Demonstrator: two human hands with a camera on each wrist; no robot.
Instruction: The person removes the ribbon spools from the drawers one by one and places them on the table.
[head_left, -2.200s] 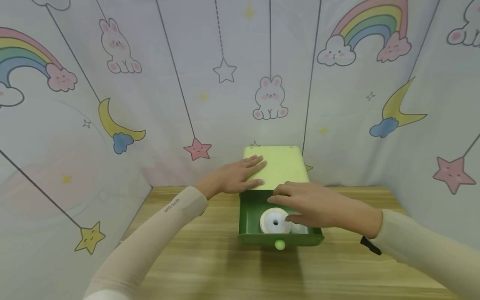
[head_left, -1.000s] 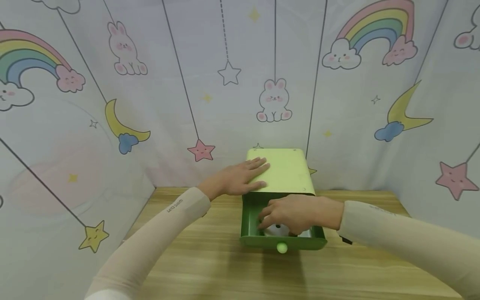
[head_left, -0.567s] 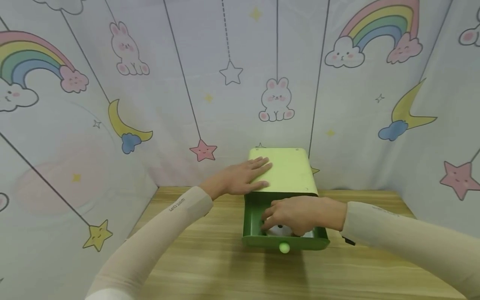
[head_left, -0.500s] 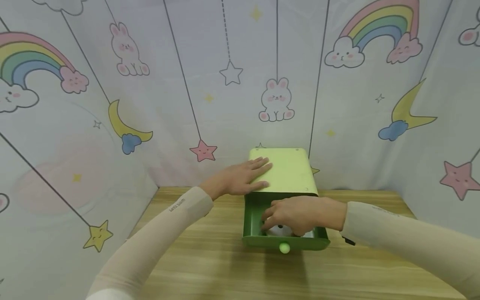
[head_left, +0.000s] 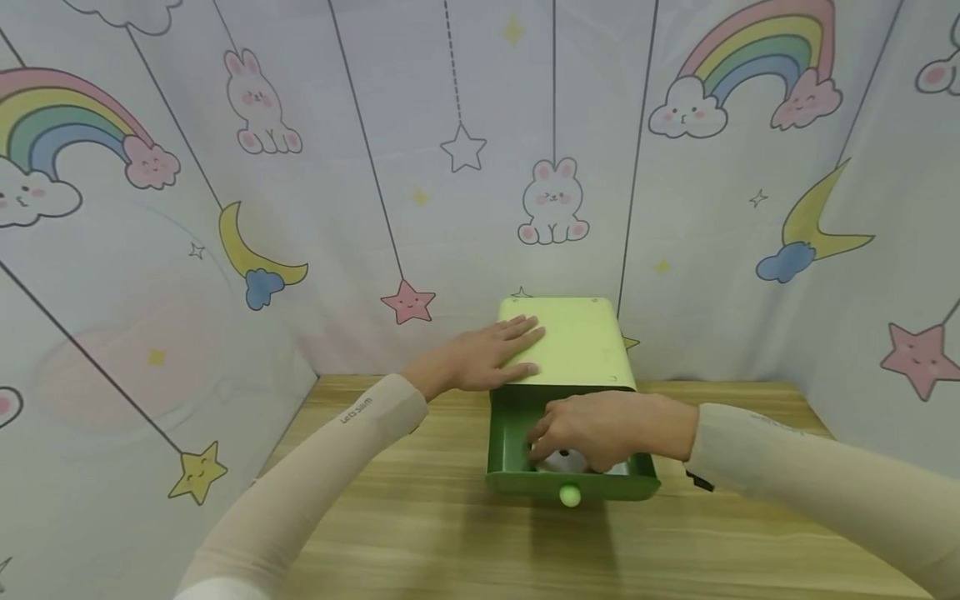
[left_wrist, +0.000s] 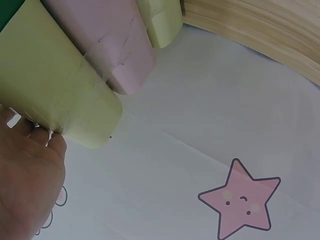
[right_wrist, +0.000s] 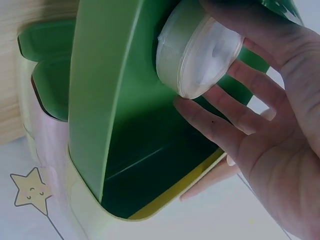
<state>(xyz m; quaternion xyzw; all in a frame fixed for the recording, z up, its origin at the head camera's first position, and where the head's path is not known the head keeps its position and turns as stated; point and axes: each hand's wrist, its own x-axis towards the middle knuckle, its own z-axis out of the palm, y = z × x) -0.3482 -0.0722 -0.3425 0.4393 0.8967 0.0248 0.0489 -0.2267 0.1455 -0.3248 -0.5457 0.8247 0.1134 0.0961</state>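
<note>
My left hand [head_left: 480, 360] lies flat on the pale yellow-green top [head_left: 581, 342] of a small drawer cabinet, fingers spread. In the left wrist view its fingertips are over the cabinet's edge. The top green drawer [head_left: 513, 482] is pulled out, with a round light-green knob [head_left: 570, 496] on its front. Inside it sits a white spool [right_wrist: 172, 55] with a small centre hole and a pale band wound round it. My right hand [head_left: 600, 427] reaches into the drawer and grips the spool, thumb on one side and fingertips at its rim. Its back hides most of the spool in the head view.
Beneath the open drawer are a pink tier [left_wrist: 117, 50] and another pale green tier [left_wrist: 162, 22]. Something whitish and shiny [head_left: 618, 468] lies in the drawer right of the spool. A wooden table [head_left: 420, 517] holds the cabinet, against a printed cloth backdrop [head_left: 420, 108].
My right hand has gone down from above the drawer onto the spool, and over the last second stays nearly still there. The left hand keeps its place on the cabinet top.
</note>
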